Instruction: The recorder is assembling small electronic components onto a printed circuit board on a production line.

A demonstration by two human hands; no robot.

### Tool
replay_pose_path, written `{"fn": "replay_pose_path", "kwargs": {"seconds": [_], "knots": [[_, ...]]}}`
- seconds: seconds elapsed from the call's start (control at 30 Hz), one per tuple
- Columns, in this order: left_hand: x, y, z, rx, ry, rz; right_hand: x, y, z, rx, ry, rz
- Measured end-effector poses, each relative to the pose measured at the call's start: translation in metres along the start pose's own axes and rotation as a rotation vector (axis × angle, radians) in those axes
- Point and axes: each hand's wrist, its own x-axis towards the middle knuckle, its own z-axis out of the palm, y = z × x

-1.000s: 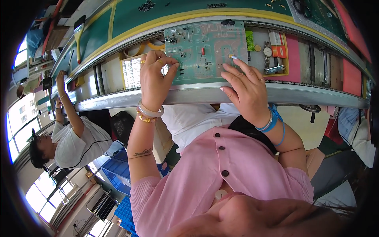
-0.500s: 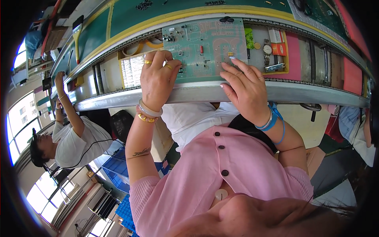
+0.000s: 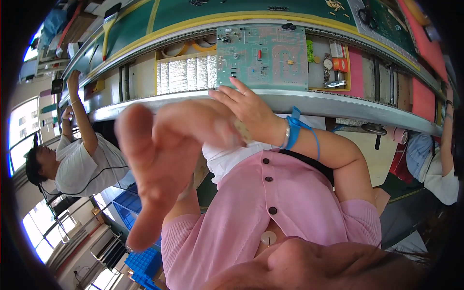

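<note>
A green circuit board (image 3: 285, 60) spans the conveyor rails, carrying several small components, among them a red one (image 3: 259, 54) and a banded resistor (image 3: 290, 62). My right hand (image 3: 253, 113) reaches across the near rail to the board's lower left corner, its fingers stretched out and nothing visible in them. Whether the fingertips touch the board is hard to see. Close to the camera, large and partly blurred, my left hand (image 3: 166, 154) is raised off the board with fingers and thumb spread, holding nothing visible.
Under the rails lie a yellow-edged tray with white strips (image 3: 186, 75) and another holding a wristwatch (image 3: 327, 64). A brush (image 3: 109, 29) rests on the far green bench beside loose parts (image 3: 334, 5). A person in a white shirt (image 3: 89, 166) works at the left; another person's arm shows at the far right.
My left hand has left the board and come up toward the camera, its fingers spreading. My right hand has slid left from the board's right half to its lower left corner.
</note>
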Motion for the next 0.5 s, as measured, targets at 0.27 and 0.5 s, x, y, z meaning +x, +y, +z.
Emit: {"fn": "replay_pose_path", "kwargs": {"seconds": [0.27,0.5], "knots": [[-0.022,0.084,0.047,-0.306,0.075,0.619,0.004,0.013,-0.013,-0.145,-0.062,0.125],[-0.068,0.095,0.049,-0.294,-0.291,0.849,-0.063,0.024,-0.071,-0.274,-0.068,0.341]]}}
